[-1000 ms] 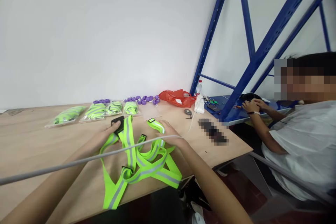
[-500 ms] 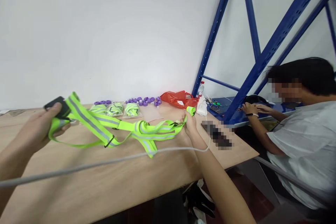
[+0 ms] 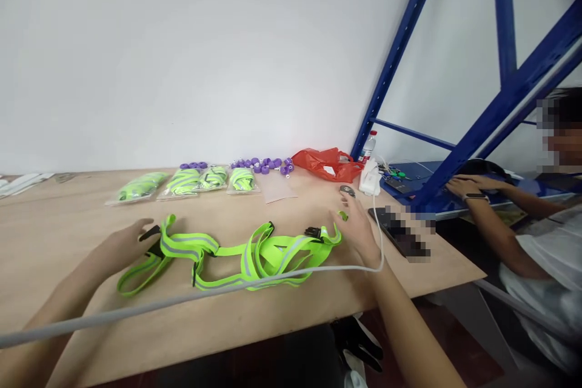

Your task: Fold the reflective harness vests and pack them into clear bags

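A neon green strap harness (image 3: 268, 257) with grey reflective stripes and black buckles lies loosely spread on the wooden table (image 3: 218, 321). At its left end, my left hand (image 3: 125, 248) is beside the black piece, fingers apart. My right hand (image 3: 357, 224) is at the harness's right end, fingers spread near a small green loop. A black buckle (image 3: 313, 232) lies on the straps just left of it. Neither hand visibly grips anything.
Bagged green straps (image 3: 182, 182), purple rolls (image 3: 268, 163), a flat clear bag (image 3: 278, 189) and a red plastic bag (image 3: 325, 163) lie behind. A phone (image 3: 400, 233), white cable (image 3: 195, 294) and blue rack (image 3: 400, 42) are nearby. A person sits at right.
The harness was held up stretched between both hands; now it lies lower on the table and both hands have opened. The view has shifted left.
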The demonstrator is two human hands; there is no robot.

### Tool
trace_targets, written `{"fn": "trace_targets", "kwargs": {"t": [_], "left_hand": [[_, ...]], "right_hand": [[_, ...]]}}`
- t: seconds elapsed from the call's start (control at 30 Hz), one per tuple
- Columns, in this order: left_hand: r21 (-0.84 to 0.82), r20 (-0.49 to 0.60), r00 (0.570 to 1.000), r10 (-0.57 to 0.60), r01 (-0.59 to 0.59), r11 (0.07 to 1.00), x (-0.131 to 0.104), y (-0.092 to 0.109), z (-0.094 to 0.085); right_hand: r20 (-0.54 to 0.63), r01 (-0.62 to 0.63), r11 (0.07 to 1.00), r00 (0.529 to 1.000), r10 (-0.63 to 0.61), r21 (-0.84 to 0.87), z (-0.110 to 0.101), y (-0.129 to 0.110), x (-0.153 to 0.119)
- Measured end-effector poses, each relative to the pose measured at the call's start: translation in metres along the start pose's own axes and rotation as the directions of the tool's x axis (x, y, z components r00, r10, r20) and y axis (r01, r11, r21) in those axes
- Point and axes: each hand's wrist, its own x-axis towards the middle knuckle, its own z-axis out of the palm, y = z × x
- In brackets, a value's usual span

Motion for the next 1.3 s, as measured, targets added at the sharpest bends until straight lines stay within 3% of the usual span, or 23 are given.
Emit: {"fn": "trace_targets", "kwargs": {"t": [0.03, 0.1, 0.17, 0.23, 0.3, 0.37, 0.43, 0.5, 0.57, 0.67, 0.8, 0.93, 1.03, 1.13, 1.2, 1.3], "left_hand": [[0.072, -0.005, 0.999, 0.042, -0.042, 0.997, -0.002, 0.006, 0.007], [0.221, 0.064, 0.975, 0.212, -0.221, 0.950, -0.010, 0.029, 0.022], [0.192, 0.230, 0.899, 0.374, -0.418, 0.888, -0.020, 0.060, 0.042], [0.130, 0.406, 0.804, 0.435, -0.522, 0.843, -0.029, 0.089, 0.067], [0.098, 0.504, 0.740, 0.445, -0.561, 0.822, -0.034, 0.107, 0.091], [0.089, 0.538, 0.717, 0.443, -0.571, 0.816, -0.034, 0.115, 0.112], [0.086, 0.548, 0.710, 0.442, -0.574, 0.814, -0.032, 0.119, 0.125], [0.085, 0.551, 0.709, 0.440, -0.573, 0.815, -0.029, 0.121, 0.129], [0.102, 0.539, 0.725, 0.428, -0.561, 0.821, -0.027, 0.126, 0.128], [0.165, 0.501, 0.776, 0.383, -0.521, 0.837, -0.023, 0.134, 0.121], [0.261, 0.437, 0.838, 0.326, -0.466, 0.846, -0.009, 0.139, 0.108], [0.334, 0.353, 0.898, 0.262, -0.382, 0.862, 0.023, 0.140, 0.089], [0.356, 0.291, 0.938, 0.188, -0.288, 0.889, 0.053, 0.138, 0.077], [0.325, 0.303, 0.949, 0.088, -0.190, 0.926, 0.082, 0.134, 0.076], [0.284, 0.340, 0.940, 0.029, -0.133, 0.950, 0.096, 0.129, 0.083], [0.217, 0.370, 0.929, -0.002, -0.084, 0.973, 0.108, 0.124, 0.101]], "right_hand": [[0.033, 0.118, 0.980, 0.993, -0.115, -0.160, 0.003, -0.002, -0.004], [0.217, 0.350, 0.869, 0.933, -0.288, -0.350, 0.014, -0.011, -0.013], [0.402, 0.481, 0.817, 0.849, -0.342, -0.320, 0.032, -0.024, -0.023], [0.515, 0.539, 0.806, 0.776, -0.364, -0.244, 0.051, -0.040, -0.033], [0.604, 0.579, 0.793, 0.706, -0.370, -0.191, 0.069, -0.058, -0.040], [0.675, 0.581, 0.786, 0.668, -0.315, -0.209, 0.082, -0.074, -0.047], [0.718, 0.562, 0.773, 0.664, -0.209, -0.295, 0.091, -0.086, -0.053], [0.730, 0.558, 0.734, 0.672, -0.126, -0.387, 0.098, -0.091, -0.062], [0.714, 0.582, 0.693, 0.687, -0.138, -0.426, 0.102, -0.091, -0.070], [0.624, 0.617, 0.684, 0.723, -0.297, -0.389, 0.105, -0.086, -0.082], [0.378, 0.592, 0.757, 0.791, -0.481, -0.276, 0.096, -0.086, -0.094], [0.222, 0.576, 0.809, 0.809, -0.545, -0.114, 0.076, -0.087, -0.113], [0.194, 0.506, 0.862, 0.850, -0.489, -0.044, 0.064, -0.082, -0.132], [0.179, 0.449, 0.893, 0.879, -0.441, -0.004, 0.057, -0.075, -0.150], [0.178, 0.503, 0.864, 0.853, -0.490, -0.032, 0.054, -0.071, -0.161], [0.217, 0.659, 0.735, 0.750, -0.625, -0.160, 0.050, -0.068, -0.175]]}}
